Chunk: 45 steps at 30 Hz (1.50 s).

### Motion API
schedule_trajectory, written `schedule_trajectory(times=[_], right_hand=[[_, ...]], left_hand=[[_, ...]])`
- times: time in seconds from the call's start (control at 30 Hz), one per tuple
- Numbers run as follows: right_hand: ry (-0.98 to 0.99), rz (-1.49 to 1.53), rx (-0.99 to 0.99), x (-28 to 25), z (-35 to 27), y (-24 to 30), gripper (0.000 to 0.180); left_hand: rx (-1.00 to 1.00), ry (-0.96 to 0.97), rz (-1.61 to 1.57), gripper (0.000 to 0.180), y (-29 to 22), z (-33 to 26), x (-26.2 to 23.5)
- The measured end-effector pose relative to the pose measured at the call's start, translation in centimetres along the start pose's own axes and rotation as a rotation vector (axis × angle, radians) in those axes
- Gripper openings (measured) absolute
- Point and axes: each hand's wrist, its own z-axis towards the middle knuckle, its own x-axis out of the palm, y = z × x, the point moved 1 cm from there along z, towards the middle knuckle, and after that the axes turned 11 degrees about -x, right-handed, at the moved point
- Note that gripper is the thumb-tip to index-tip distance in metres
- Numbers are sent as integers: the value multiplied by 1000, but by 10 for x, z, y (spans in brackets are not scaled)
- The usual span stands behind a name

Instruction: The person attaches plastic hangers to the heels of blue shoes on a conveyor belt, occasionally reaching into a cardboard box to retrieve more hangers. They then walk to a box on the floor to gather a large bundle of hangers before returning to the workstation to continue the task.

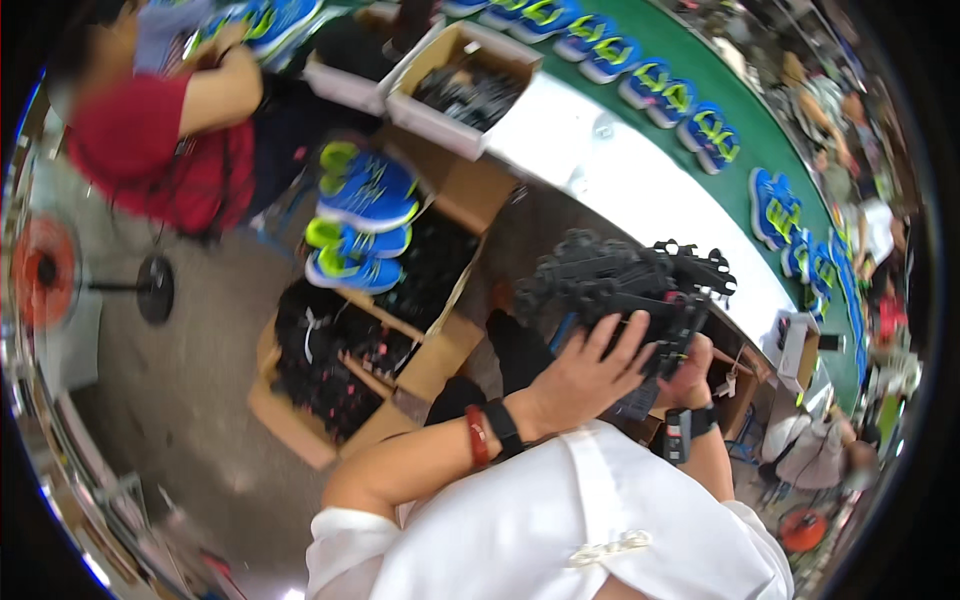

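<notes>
Basically a bundle of black plastic shoe inserts sits stacked in both hands, held up in front of the chest above the cartons so the pile stays together. Left hand is spread over the near side, fingers splayed and pressing on the stack to steady it. Right hand is curled under the far end, carrying the weight; its grip is partly hidden. Just left below, open cardboard boxes hold more dark pieces, within easy reach. Blue and green sneakers are piled on a carton beside them. Behind, a green conveyor belt carries a row of blue sneakers past a white table. A person in a red shirt works upper left.
</notes>
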Motion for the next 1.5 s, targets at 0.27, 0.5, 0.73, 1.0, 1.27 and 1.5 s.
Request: schedule_trajectory(times=[0.27, 0.5, 0.73, 1.0, 1.27, 1.5], right_hand=[[55, 294, 74, -14, 95, 33, 55], [-46, 467, 252, -57, 203, 37, 42], [-165, 421, 366, -73, 258, 49, 43], [-193, 244, 321, -91, 283, 66, 50], [-194, -309, 319, -107, 287, 92, 48], [-247, -608, -61, -122, 290, 50, 45]], left_hand=[[48, 248, 7, 27, 37, 105, 47], [-51, 477, -103, 55, 104, 200, 118], [-139, 677, -140, 63, 145, 249, 156], [-248, 824, -144, 62, 157, 269, 159], [-202, 871, -133, 51, 162, 283, 154], [-232, 842, -134, 55, 162, 276, 158]])
